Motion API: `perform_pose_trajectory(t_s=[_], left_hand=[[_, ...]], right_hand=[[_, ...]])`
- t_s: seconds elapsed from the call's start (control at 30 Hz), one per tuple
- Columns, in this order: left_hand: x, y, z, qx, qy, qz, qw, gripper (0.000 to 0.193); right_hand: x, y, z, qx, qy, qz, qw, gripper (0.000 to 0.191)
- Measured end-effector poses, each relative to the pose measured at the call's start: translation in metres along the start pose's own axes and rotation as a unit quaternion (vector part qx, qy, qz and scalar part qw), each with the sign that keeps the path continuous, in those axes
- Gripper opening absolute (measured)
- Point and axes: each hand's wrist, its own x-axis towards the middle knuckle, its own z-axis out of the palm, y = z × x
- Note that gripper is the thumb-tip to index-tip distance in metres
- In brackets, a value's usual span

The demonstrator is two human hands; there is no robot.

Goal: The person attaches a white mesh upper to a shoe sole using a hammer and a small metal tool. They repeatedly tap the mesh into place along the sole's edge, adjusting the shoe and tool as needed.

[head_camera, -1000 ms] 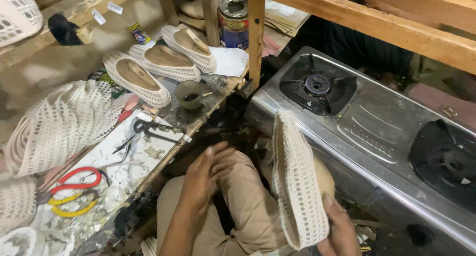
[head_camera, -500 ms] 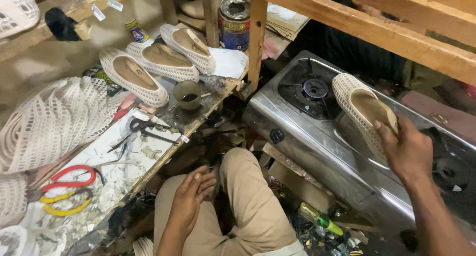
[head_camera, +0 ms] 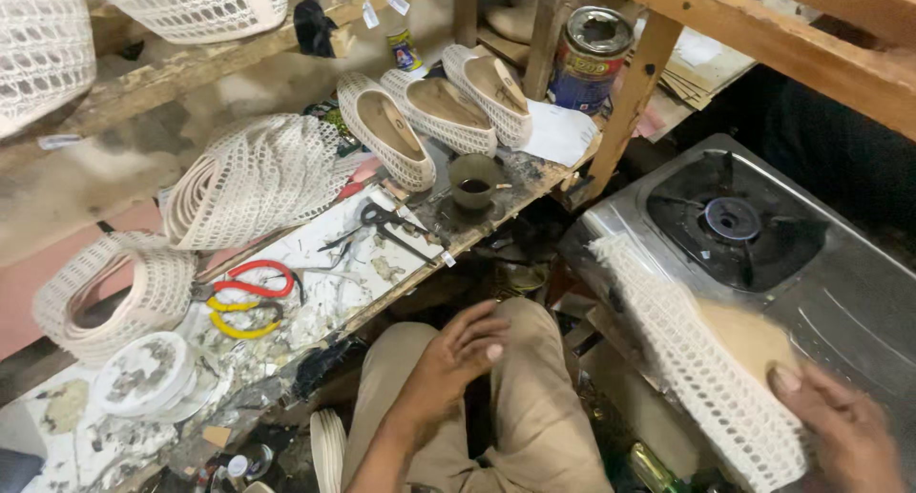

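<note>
Now the white mesh shoe upper [head_camera: 711, 378] has come down off the far side of the gas stove [head_camera: 840, 293] and lies tilted across its near front edge, beside the burner [head_camera: 732, 218], its tan insole facing up. The right hand [head_camera: 844, 431] has followed it down and grips its near end, thumb pressed on the insole and the other fingers hidden beneath. The left hand [head_camera: 448, 364] stays on the thigh, fingers loosely spread and holding nothing, well apart from the scissors [head_camera: 243, 285] and the row of finished shoes [head_camera: 434, 121] on the cluttered workbench [head_camera: 315, 302].
</note>
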Motion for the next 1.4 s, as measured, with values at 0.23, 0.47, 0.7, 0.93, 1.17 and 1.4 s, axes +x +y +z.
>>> perform_pose_trajectory(t_s=[0.23, 0.47, 0.7, 0.93, 1.17, 1.4], left_hand=[[-0.032, 0.087, 0.027, -0.178, -0.004, 0.135, 0.975, 0.079], [-0.060, 0.120, -0.011, 0.207, 0.199, 0.212, 0.934, 0.061], [-0.058, 0.116, -0.041, 0.096, 0.237, 0.156, 0.954, 0.068], [-0.041, 0.116, -0.062, 0.189, 0.181, 0.236, 0.936, 0.057], [-0.039, 0.135, -0.064, 0.069, 0.205, 0.016, 0.976, 0.057], [-0.073, 0.165, -0.031, 0.462, 0.166, 0.030, 0.871, 0.048]], right_hand=[[-0.054, 0.061, 0.181, 0.243, -0.398, 0.214, 0.858, 0.054], [-0.055, -0.037, 0.330, -0.061, -0.363, -0.427, 0.826, 0.029], [-0.029, -0.067, 0.442, -0.393, -0.212, -0.631, 0.635, 0.033], [-0.014, -0.071, 0.450, -0.443, -0.195, -0.612, 0.625, 0.032], [-0.053, -0.096, 0.350, 0.069, -0.404, -0.356, 0.840, 0.023], [-0.147, -0.080, 0.208, -0.144, -0.494, -0.323, 0.794, 0.030]])
